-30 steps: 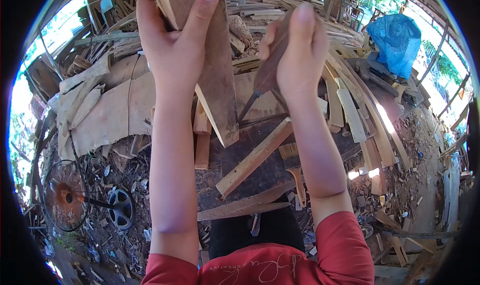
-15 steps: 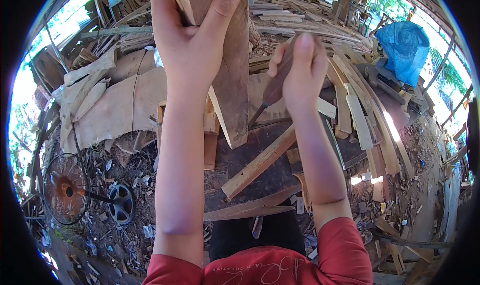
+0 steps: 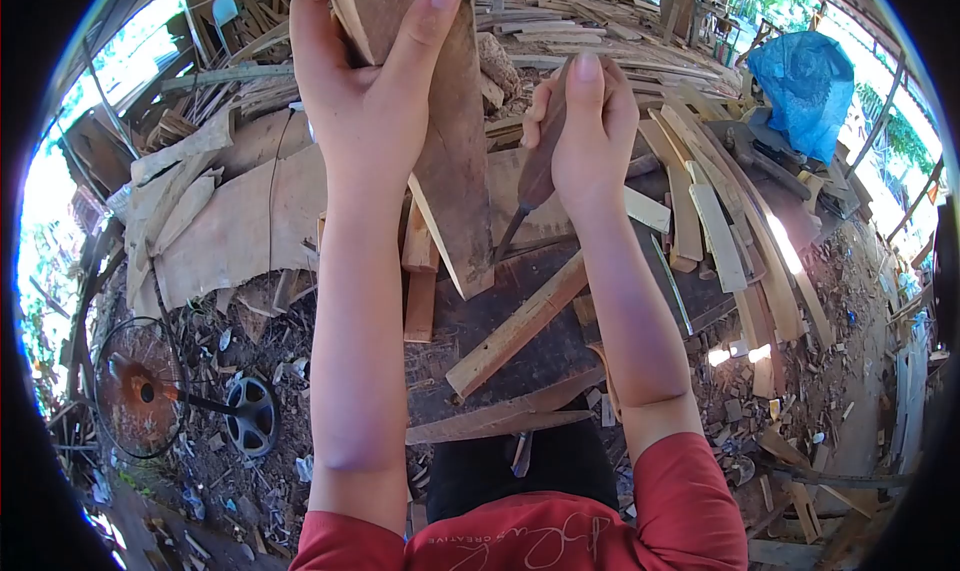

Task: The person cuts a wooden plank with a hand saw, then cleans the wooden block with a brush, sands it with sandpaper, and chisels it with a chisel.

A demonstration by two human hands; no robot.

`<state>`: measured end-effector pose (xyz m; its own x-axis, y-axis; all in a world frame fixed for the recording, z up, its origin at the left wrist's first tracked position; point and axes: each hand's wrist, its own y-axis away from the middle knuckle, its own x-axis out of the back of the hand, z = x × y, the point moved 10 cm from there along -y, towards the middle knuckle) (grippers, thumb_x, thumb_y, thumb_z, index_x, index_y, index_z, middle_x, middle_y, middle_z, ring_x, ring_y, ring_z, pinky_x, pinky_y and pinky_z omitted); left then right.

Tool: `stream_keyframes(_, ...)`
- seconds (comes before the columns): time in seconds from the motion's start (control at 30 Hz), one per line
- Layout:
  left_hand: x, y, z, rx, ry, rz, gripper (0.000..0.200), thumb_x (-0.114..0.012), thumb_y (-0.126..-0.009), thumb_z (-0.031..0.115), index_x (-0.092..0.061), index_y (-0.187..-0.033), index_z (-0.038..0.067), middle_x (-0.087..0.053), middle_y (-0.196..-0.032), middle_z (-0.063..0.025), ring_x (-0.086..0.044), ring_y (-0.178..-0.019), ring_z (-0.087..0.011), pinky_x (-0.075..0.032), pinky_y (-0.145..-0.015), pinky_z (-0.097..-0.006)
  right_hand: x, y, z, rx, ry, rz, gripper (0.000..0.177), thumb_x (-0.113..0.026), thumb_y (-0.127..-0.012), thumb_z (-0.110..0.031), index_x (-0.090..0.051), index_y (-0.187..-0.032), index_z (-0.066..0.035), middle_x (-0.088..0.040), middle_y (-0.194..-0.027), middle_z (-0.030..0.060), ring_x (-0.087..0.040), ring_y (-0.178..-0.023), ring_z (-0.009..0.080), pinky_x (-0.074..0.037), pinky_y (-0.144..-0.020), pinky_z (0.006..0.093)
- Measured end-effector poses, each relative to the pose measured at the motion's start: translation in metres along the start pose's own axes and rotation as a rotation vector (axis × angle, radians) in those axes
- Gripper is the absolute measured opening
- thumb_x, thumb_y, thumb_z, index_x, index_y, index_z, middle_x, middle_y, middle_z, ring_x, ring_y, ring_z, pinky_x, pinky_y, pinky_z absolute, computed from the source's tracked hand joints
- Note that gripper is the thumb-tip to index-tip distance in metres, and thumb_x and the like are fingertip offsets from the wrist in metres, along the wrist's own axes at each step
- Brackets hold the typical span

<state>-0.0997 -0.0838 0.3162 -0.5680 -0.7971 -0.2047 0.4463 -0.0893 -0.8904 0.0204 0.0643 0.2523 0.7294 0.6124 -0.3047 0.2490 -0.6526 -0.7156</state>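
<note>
My left hand point(image 3: 375, 96) is closed around the upper part of a brown wooden board point(image 3: 455, 186), its thumb lying across the front face. The board stands upright, with a pale, freshly cut slanting edge at its lower left. My right hand point(image 3: 595, 136) grips the dark wooden handle of a bladed tool point(image 3: 537, 179), thumb along the top of the handle. The tool's narrow dark metal part points down and left, close beside the board's right edge; whether it touches cannot be told. Below lies a dark work surface point(image 3: 520, 316) with a squared wooden stick point(image 3: 515, 326) on it.
Wood strips point(image 3: 715, 226) lie stacked at the right. A blue plastic sheet point(image 3: 805, 96) hangs at upper right. Lower left stand a rusty round fan-like frame point(image 3: 140, 386) and a black wheel point(image 3: 250, 416). Wood scraps cover the ground, and a large thin panel point(image 3: 240, 226) lies at left.
My right hand and the bladed tool have shifted slightly left and up. My left hand and the top of the board have moved a little left. Both grips stay the same.
</note>
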Motion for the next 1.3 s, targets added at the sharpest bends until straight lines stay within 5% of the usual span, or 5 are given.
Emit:
stream_keyframes(0.47, 0.001, 0.002, 0.002, -0.001, -0.013, 0.008, 0.045, -0.071, -0.077, 0.029, -0.049, -0.11, 0.007, -0.059, -0.095, -0.0042, -0.054, -0.087, -0.0105, -0.042, -0.077, -0.0235, 0.013, -0.009, -0.015, 0.006, -0.134, 0.053, 0.036, -0.05, -0.09, -0.037, -0.045, -0.089, -0.001, -0.049, -0.059, 0.0047, -0.046, -0.042, 0.0103, -0.038, -0.04, 0.0223)
stream_keyframes(0.57, 0.001, 0.002, 0.0, 0.03, -0.013, 0.013, 0.045, -0.071, -0.077, 0.029, -0.049, -0.11, 0.007, -0.059, -0.096, -0.0042, -0.054, -0.087, -0.0104, -0.042, -0.077, -0.0232, 0.004, -0.01, -0.025, 0.039, -0.003, -0.001, 0.042, -0.039, -0.093, -0.044, -0.041, -0.079, -0.005, -0.05, -0.06, 0.0079, -0.048, -0.044, 0.0153, -0.04, -0.042, 0.0265)
stream_keyframes(0.77, 0.001, 0.002, 0.001, -0.001, 0.006, 0.001, 0.045, -0.071, -0.077, 0.029, -0.049, -0.11, 0.007, -0.059, -0.096, -0.0044, -0.054, -0.087, -0.0104, -0.042, -0.077, -0.0228, -0.005, 0.007, 0.015, -0.016, 0.009, -0.024, 0.04, -0.042, -0.092, -0.042, -0.042, -0.077, -0.005, -0.05, -0.06, 0.0069, -0.049, -0.044, 0.0137, -0.04, -0.042, 0.0254)
stream_keyframes(0.83, 0.002, -0.001, 0.001, -0.018, 0.006, -0.001, 0.045, -0.071, -0.077, 0.029, -0.049, -0.11, 0.007, -0.059, -0.095, -0.0045, -0.054, -0.086, -0.0103, -0.042, -0.077, -0.0228, 0.004, 0.004, 0.019, -0.034, -0.168, 0.011, 0.031, -0.051, -0.09, -0.031, -0.044, -0.087, -0.001, -0.049, -0.059, 0.0031, -0.045, -0.042, 0.0084, -0.037, -0.039, 0.022)
stream_keyframes(1.3, -0.001, 0.001, 0.004, -0.047, 0.037, -0.01, 0.043, -0.071, -0.077, 0.029, -0.05, -0.107, 0.007, -0.059, -0.093, -0.0046, -0.054, -0.084, -0.0099, -0.043, -0.074, -0.0228, 0.015, -0.004, -0.005, -0.007, -0.149, 0.019, 0.039, -0.049, -0.09, -0.04, -0.042, -0.087, -0.001, -0.05, -0.059, 0.0053, -0.047, -0.043, 0.0113, -0.038, -0.041, 0.0233)
